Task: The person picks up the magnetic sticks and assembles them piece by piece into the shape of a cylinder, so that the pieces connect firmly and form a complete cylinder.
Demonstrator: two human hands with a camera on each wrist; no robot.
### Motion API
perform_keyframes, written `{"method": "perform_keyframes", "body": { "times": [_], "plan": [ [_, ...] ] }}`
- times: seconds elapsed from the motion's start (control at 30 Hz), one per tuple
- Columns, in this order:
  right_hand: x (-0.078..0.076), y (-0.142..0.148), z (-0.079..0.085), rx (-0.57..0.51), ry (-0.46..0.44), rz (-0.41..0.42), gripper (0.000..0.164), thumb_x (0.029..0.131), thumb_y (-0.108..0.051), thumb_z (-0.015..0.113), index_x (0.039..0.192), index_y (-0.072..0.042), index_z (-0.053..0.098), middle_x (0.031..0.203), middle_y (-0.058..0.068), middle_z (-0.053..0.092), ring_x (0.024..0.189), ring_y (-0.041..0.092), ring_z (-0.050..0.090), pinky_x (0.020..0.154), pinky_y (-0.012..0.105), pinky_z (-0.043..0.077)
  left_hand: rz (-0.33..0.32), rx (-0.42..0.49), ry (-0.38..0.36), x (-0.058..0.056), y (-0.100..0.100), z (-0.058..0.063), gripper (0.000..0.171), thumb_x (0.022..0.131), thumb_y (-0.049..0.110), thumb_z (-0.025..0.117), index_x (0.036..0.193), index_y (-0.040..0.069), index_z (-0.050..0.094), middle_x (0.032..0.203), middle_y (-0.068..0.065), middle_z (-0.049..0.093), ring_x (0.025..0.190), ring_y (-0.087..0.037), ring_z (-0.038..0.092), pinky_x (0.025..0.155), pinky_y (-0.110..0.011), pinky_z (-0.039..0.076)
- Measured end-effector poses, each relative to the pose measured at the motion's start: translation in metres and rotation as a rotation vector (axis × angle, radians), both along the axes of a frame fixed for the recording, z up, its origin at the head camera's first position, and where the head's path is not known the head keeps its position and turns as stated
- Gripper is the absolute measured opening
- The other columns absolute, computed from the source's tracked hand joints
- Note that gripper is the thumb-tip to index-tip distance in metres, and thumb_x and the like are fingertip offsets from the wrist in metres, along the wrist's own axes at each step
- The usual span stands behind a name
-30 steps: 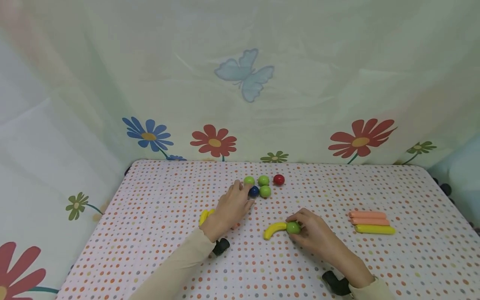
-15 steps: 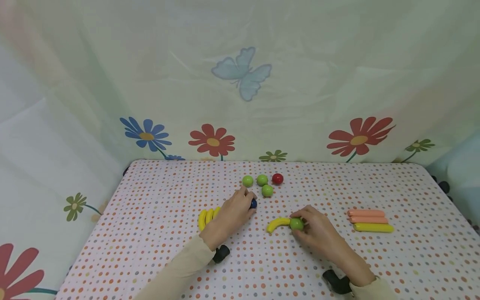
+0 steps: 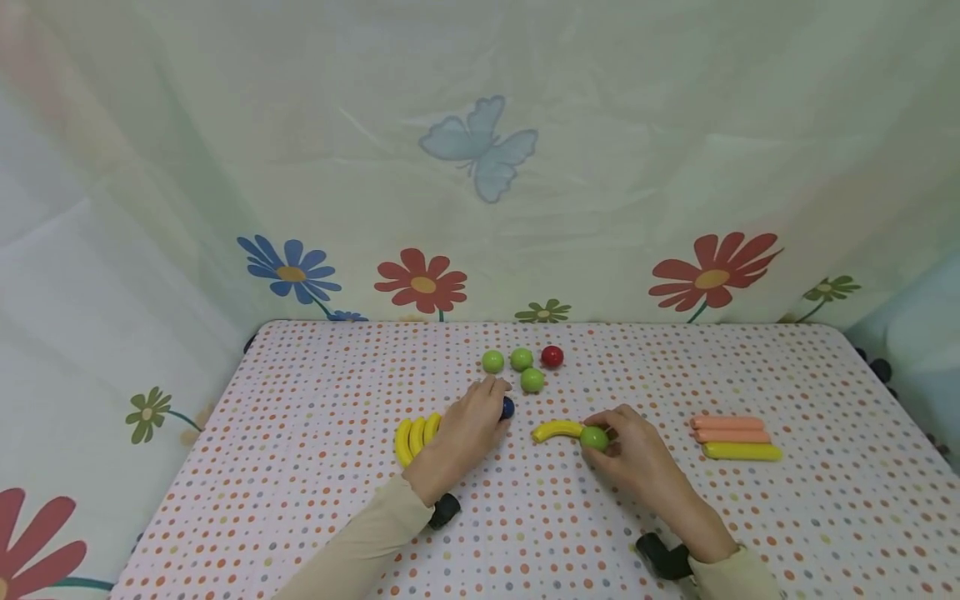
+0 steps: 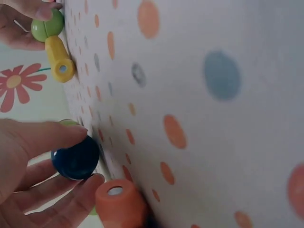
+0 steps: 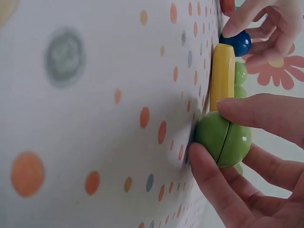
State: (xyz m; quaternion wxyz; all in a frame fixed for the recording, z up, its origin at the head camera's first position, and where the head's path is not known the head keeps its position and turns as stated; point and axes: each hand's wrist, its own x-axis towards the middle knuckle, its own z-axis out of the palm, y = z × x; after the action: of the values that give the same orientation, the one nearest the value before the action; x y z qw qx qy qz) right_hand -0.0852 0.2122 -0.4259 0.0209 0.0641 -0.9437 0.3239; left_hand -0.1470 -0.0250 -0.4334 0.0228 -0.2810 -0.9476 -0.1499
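My left hand [image 3: 468, 425] holds a glossy dark blue ball [image 4: 76, 159] between thumb and fingers, low over the table. Close by its fingertips in the left wrist view is an orange rod-like piece [image 4: 121, 204] with a pale disc in its end; the hand hides it in the head view. With thumb and fingers, my right hand [image 3: 637, 454] pinches a green ball [image 5: 223, 140] with a seam round it. A curved yellow stick [image 3: 557, 430] meets this ball at one end and points left toward the blue ball. Its free end shows a silvery disc in the left wrist view.
Three green balls [image 3: 521, 359] and a red ball [image 3: 552, 357] sit farther back. Several curved yellow sticks [image 3: 417, 435] lie left, partly behind my left hand. At right are two straight salmon sticks [image 3: 727, 423] and a straight yellow one [image 3: 742, 452]. A dotted cloth [image 3: 315, 500] covers the table.
My left hand has drawn the blue ball nearer, away from the green balls. My right hand has shifted the green ball slightly farther back, and the curved yellow stick lies more level.
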Motion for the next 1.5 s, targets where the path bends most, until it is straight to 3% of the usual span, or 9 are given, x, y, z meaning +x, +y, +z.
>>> {"method": "perform_keyframes", "body": {
  "times": [0.13, 0.4, 0.5, 0.63, 0.8, 1.3, 1.5],
  "plan": [
    [-0.001, 0.001, 0.001, -0.007, -0.018, 0.011, 0.034, 0.081, 0.004, 0.084, 0.112, 0.008, 0.071, 0.099, 0.013, 0.061, 0.083, 0.019, 0.064, 0.070, 0.030, 0.059, -0.008, 0.052, -0.036, 0.004, -0.003, 0.003, 0.031, 0.096, 0.015, 0.076, 0.121, 0.001, 0.063, 0.112, -0.013, 0.066, 0.102, -0.023, 0.066, 0.084, -0.032, 0.059],
    [-0.002, 0.000, 0.001, -0.017, -0.053, 0.006, 0.036, 0.082, 0.004, 0.084, 0.115, 0.009, 0.069, 0.101, 0.014, 0.061, 0.082, 0.019, 0.065, 0.070, 0.030, 0.059, -0.054, 0.024, -0.029, 0.025, -0.006, 0.002, 0.029, 0.098, 0.019, 0.072, 0.120, 0.001, 0.073, 0.108, -0.014, 0.065, 0.089, -0.019, 0.063, 0.077, -0.025, 0.056],
    [-0.002, -0.001, 0.001, 0.000, -0.048, 0.003, 0.036, 0.082, 0.004, 0.084, 0.114, 0.009, 0.070, 0.100, 0.014, 0.061, 0.083, 0.020, 0.065, 0.071, 0.031, 0.059, -0.070, 0.055, -0.039, 0.029, -0.005, 0.001, 0.030, 0.098, 0.017, 0.072, 0.123, -0.001, 0.072, 0.108, -0.013, 0.066, 0.091, -0.019, 0.062, 0.081, -0.025, 0.055],
    [-0.003, -0.005, 0.001, 0.010, -0.038, 0.006, 0.036, 0.082, 0.002, 0.085, 0.114, 0.009, 0.070, 0.100, 0.014, 0.062, 0.085, 0.022, 0.065, 0.072, 0.034, 0.060, -0.068, 0.101, -0.024, 0.028, -0.001, -0.001, 0.033, 0.097, 0.018, 0.078, 0.121, -0.002, 0.070, 0.109, -0.012, 0.068, 0.099, -0.021, 0.066, 0.089, -0.027, 0.055],
    [-0.005, -0.010, 0.002, -0.002, -0.060, 0.016, 0.037, 0.083, -0.002, 0.086, 0.116, 0.007, 0.069, 0.099, 0.012, 0.062, 0.084, 0.020, 0.064, 0.072, 0.035, 0.059, -0.033, 0.156, -0.039, 0.026, 0.000, -0.002, 0.033, 0.093, 0.019, 0.083, 0.114, -0.003, 0.070, 0.108, -0.013, 0.067, 0.099, -0.020, 0.067, 0.087, -0.026, 0.057],
    [-0.004, -0.016, 0.000, -0.027, -0.058, 0.037, 0.037, 0.083, 0.000, 0.085, 0.116, 0.007, 0.069, 0.098, 0.010, 0.060, 0.086, 0.019, 0.063, 0.074, 0.032, 0.060, -0.013, 0.164, -0.061, 0.024, 0.000, -0.003, 0.035, 0.094, 0.023, 0.082, 0.114, -0.003, 0.070, 0.112, -0.014, 0.066, 0.102, -0.021, 0.067, 0.087, -0.028, 0.058],
    [-0.005, -0.016, 0.000, -0.020, -0.054, 0.051, 0.029, 0.087, -0.005, 0.084, 0.111, 0.004, 0.070, 0.091, 0.006, 0.059, 0.081, 0.017, 0.063, 0.071, 0.031, 0.058, -0.005, 0.189, -0.118, 0.025, 0.000, -0.003, 0.034, 0.094, 0.021, 0.081, 0.116, -0.003, 0.070, 0.113, -0.015, 0.066, 0.102, -0.019, 0.068, 0.087, -0.027, 0.058]
  ]
}}
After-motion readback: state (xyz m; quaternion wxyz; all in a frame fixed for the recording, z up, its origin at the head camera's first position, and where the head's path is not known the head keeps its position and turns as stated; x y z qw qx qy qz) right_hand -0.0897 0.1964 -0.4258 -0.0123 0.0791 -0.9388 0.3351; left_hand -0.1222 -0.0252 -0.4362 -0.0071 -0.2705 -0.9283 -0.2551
